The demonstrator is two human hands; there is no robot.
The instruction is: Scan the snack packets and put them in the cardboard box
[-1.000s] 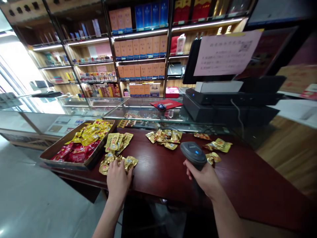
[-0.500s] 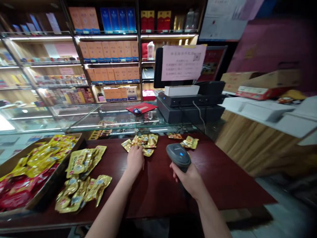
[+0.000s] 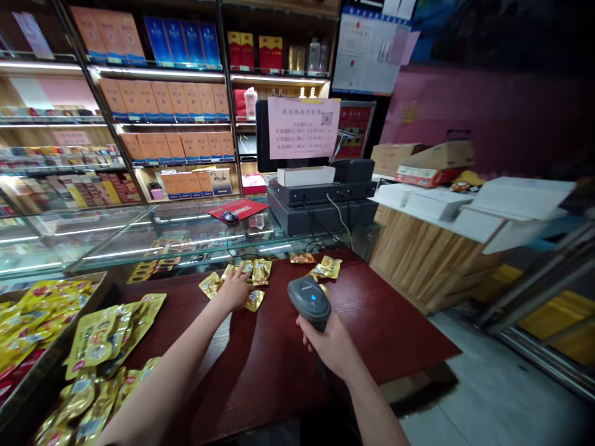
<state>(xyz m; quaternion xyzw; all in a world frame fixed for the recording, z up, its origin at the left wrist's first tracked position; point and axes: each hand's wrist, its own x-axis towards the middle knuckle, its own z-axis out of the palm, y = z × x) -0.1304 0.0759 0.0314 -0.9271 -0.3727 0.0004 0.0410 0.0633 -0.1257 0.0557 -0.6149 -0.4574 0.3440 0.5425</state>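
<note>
My right hand (image 3: 328, 344) is wrapped round the handle of a dark grey barcode scanner (image 3: 307, 300), which shows a blue light on top. The scanner is held above the dark red tabletop, its head pointing away from me. On the far part of the table, my left hand (image 3: 235, 290) lies with fingers spread over a cluster of small gold snack packets (image 3: 261, 271), touching them. A few more gold packets (image 3: 328, 267) lie beyond the scanner, beside a small reddish packet (image 3: 302, 257). Larger piles of gold packets (image 3: 109, 331) are at the near left.
A cardboard box (image 3: 103, 291) of yellow and red packets stands at the left edge. Behind the table are a glass counter (image 3: 186, 238), a mouse (image 3: 229, 216) on a red mat, and a monitor with a paper sign (image 3: 302, 127). White boxes (image 3: 432, 203) sit on a wooden counter at right.
The view has turned right, so everything appears shifted left. My left hand's fingers have spread out over the packets; my right hand keeps hold of the barcode scanner.
</note>
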